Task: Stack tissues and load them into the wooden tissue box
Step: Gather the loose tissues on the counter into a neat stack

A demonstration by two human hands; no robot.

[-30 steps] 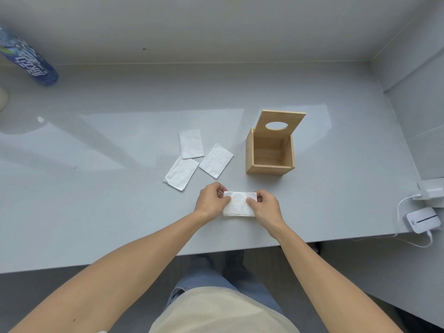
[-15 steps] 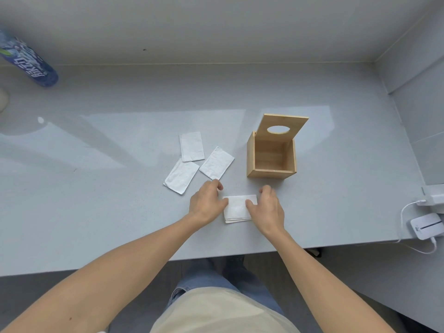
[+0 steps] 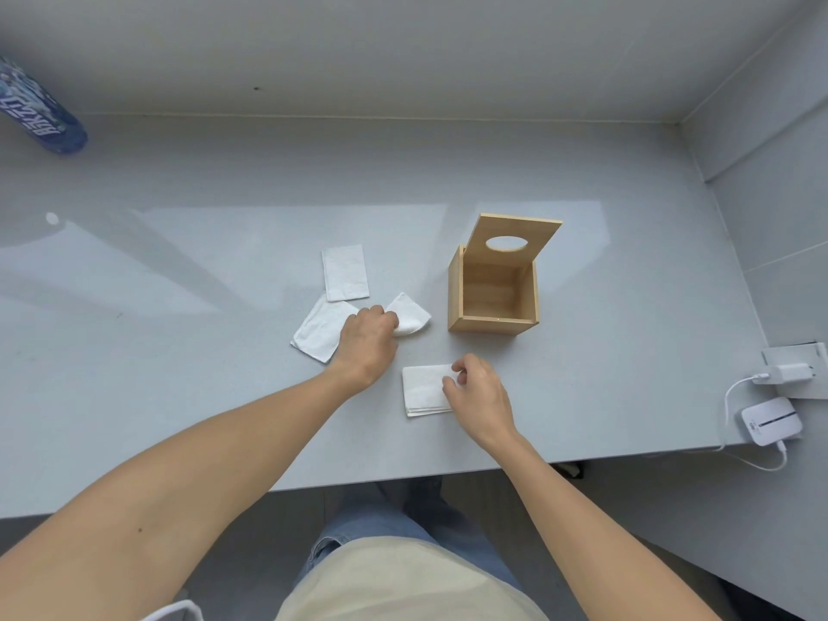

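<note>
White tissue (image 3: 410, 316) limp, light; left hand (image 3: 367, 340) pinches its near corner. Right hand (image 3: 477, 387) presses stack (image 3: 423, 389) near front edge, beside wooden tissue box (image 3: 493, 302).

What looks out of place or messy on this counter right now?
Only the loose tissues: two lie askew, and a third curls up in the left hand. The wooden box stands open and empty.

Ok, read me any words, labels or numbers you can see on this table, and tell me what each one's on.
Blue bottle, far left: large white lettering, seen upside down and cut off by the frame; not readable.
White device, right edge: a small dark mark, too small to read.
Wooden tissue box, tissues: no text.
</note>
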